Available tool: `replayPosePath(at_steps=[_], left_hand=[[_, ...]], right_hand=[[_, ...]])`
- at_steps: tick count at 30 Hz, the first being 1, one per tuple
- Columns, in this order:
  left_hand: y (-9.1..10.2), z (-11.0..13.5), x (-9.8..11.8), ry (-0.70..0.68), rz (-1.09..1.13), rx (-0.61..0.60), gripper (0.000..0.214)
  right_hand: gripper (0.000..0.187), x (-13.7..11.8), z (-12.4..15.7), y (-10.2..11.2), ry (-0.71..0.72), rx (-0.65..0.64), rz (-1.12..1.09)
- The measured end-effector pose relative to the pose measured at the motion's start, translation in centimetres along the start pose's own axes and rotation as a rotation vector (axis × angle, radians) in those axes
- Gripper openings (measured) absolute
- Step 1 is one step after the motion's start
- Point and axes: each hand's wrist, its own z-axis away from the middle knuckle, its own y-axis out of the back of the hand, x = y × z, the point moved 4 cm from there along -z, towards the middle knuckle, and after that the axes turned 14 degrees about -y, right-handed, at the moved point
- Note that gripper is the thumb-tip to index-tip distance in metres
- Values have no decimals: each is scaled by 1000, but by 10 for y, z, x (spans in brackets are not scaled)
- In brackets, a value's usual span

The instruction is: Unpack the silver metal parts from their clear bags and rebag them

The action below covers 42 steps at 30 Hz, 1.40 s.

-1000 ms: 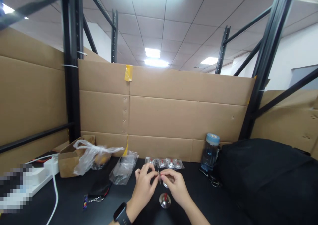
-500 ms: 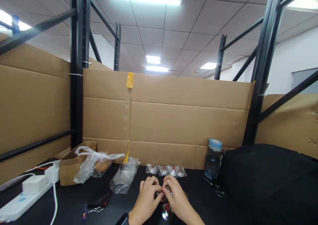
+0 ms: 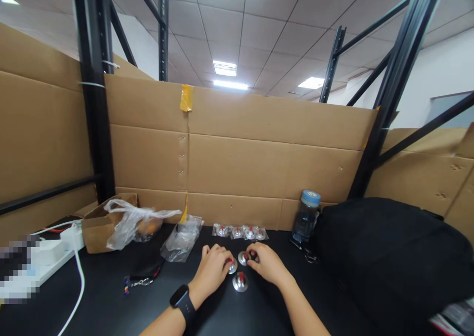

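Several small shiny metal discs with red middles lie before me on the black table. My left hand [image 3: 214, 268], with a dark watch on its wrist, has its fingers closed on the left disc [image 3: 233, 266]. My right hand [image 3: 269, 263] pinches by its fingertips at the right side; another disc [image 3: 243, 258] is right beside its thumb and index finger, and its fingers partly hide what they grip. Nearest me, between the hands, a third disc [image 3: 240, 282] sits untouched.
Several wrapped discs [image 3: 240, 232] are lined up by the cardboard wall [image 3: 237, 168]. Clear plastic packaging [image 3: 182, 239], a tied bag [image 3: 140, 227], a dark pouch [image 3: 146, 267] and a power strip [image 3: 55, 264] are leftward. A blue-lidded bottle [image 3: 305, 217] and black bag [image 3: 392, 262] stand right.
My hands were together over the discs; now they are apart, left and right, with discs showing between them. The view has tilted downward.
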Motion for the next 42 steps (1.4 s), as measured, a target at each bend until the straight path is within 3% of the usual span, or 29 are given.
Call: replayPosePath(at_steps=[13,24,28,32,34,37,42], left_hand=[[2,1,-2,-30,-41,-75,18],[0,2,-10,-7,5,-58,17],[-1,1,-17,-10,38,-45,34],[16,2,-37,30,-15,21,54],[27,3,-49,41,-22,24,51],[36,4,-59,-8,57,-21,35],[25,4,-35,-149,103,-138,28]], right_hand=[[23,3,-8,-11,101,-15,16],[29,12,-13,-10,97,-26,-56],[40,12,-14,-9,95,-17,-40],[55,24,-15,6,-11,114,-19],[47,27,-16,11,-6,146,-44],[31,22,-16,8,85,87,-94],[28,2,-10,-11,137,9,-40]])
